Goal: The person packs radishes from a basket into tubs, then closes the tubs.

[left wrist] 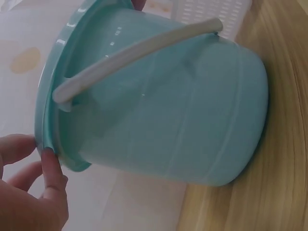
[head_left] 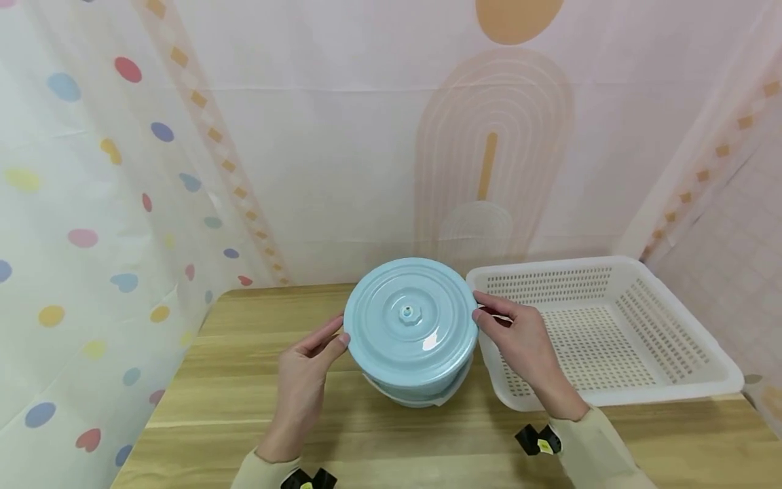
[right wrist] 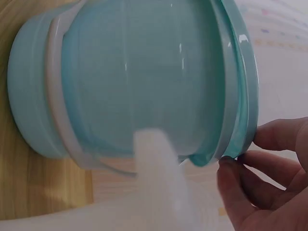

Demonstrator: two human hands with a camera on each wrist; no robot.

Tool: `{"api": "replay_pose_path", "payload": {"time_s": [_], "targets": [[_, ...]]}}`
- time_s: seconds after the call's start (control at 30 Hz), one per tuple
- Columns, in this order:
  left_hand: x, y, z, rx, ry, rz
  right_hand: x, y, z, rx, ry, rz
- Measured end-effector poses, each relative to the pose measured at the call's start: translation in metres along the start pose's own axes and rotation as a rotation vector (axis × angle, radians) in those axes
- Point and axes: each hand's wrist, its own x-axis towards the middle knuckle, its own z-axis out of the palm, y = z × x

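Note:
A light blue bucket (left wrist: 168, 110) stands upright on the wooden table, and a round blue lid (head_left: 385, 346) with a small raised centre knob covers its mouth. The bucket's whitish handle (left wrist: 134, 55) hangs down along the near side. At the lid's left edge my left hand (head_left: 303, 373) pinches the rim between thumb and fingers. On the opposite edge my right hand (head_left: 519, 339) pinches the lid too. In the right wrist view, a narrow gap shows between lid and bucket rim near the right fingers (right wrist: 272, 166). The bucket's inside is hidden.
A white perforated plastic basket (head_left: 666, 394) sits on the table to the right, close beside the bucket and behind my right hand. The wooden tabletop (head_left: 226, 380) extends left. A patterned curtain (head_left: 342, 163) hangs behind the table and down its left side.

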Motion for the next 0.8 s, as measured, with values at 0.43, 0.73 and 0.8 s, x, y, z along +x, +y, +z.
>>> {"api": "replay_pose_path", "payload": {"time_s": [0.43, 0.73, 0.8], "targets": [[0.002, -0.013, 0.007, 0.067, -0.001, -0.002, 0.001, 0.012, -0.002, -0.103, -0.073, 0.035], [0.000, -0.018, 0.013, 0.217, 0.016, 0.081, 0.003, 0.012, -0.007, -0.176, -0.080, -0.035], [-0.001, -0.018, 0.012, 0.224, -0.008, 0.100, 0.002, 0.012, -0.010, -0.198, -0.086, -0.061]]}}
